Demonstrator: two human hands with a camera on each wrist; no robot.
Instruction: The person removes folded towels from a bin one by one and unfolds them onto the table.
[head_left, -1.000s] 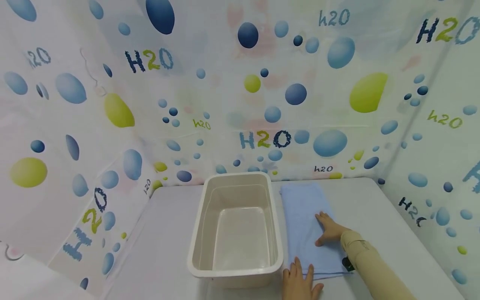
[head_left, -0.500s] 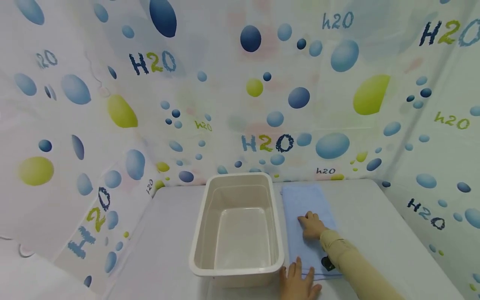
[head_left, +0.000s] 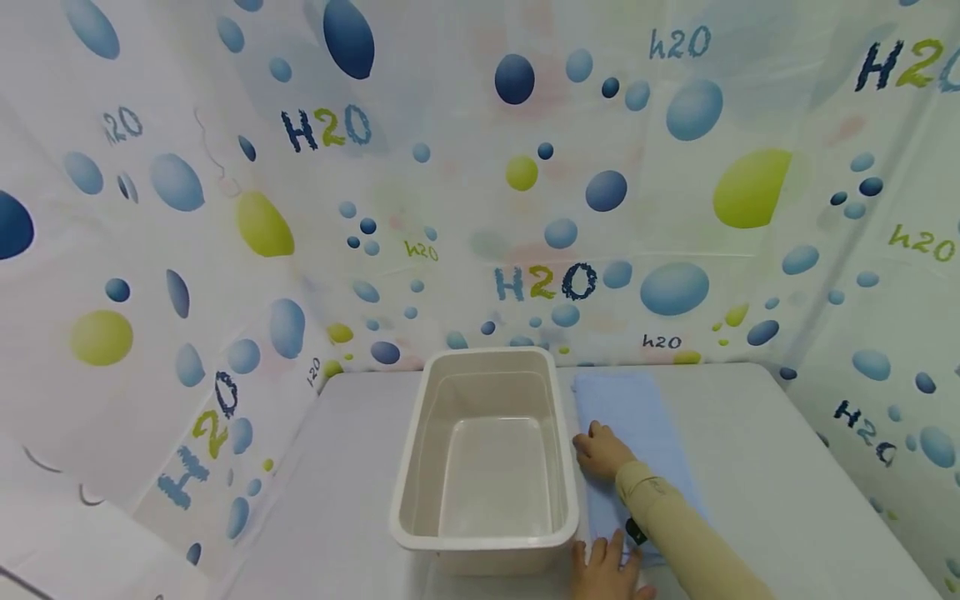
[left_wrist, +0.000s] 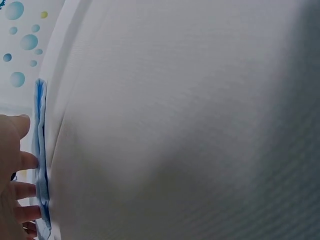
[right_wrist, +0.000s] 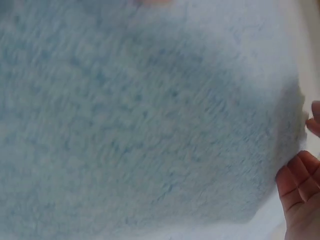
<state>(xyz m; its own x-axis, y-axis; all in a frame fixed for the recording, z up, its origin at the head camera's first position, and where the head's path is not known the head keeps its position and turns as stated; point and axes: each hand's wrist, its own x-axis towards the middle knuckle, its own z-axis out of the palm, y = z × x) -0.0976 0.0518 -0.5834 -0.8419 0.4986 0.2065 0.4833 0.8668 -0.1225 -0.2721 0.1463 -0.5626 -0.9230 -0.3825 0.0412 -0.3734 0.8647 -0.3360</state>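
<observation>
A folded light-blue towel (head_left: pixel 637 408) lies flat on the table, right of a beige plastic basin (head_left: pixel 487 357). My right hand (head_left: pixel 603 452) reaches over the towel to its left edge beside the basin, fingers bent downward. In the right wrist view, its fingertips (right_wrist: pixel 286 175) touch the towel's edge; a firm pinch cannot be made out. My left hand (head_left: pixel 606 573) rests at the towel's near left corner, fingers spread. In the left wrist view, these fairly straight fingers (left_wrist: pixel 26 190) meet the folded side of the towel (left_wrist: pixel 41 150).
The white-covered table (head_left: pixel 757 483) extends right of the towel and left of the basin. Its back edge meets a patterned curtain (head_left: pixel 450 167) with blue and green drops. A dark wrist device (head_left: pixel 636 532) sits under my right wrist.
My right hand has moved left across the towel, from spread fingers near its right side to bent fingers at its left edge. My left hand stays near the front corner. The view has shifted slightly.
</observation>
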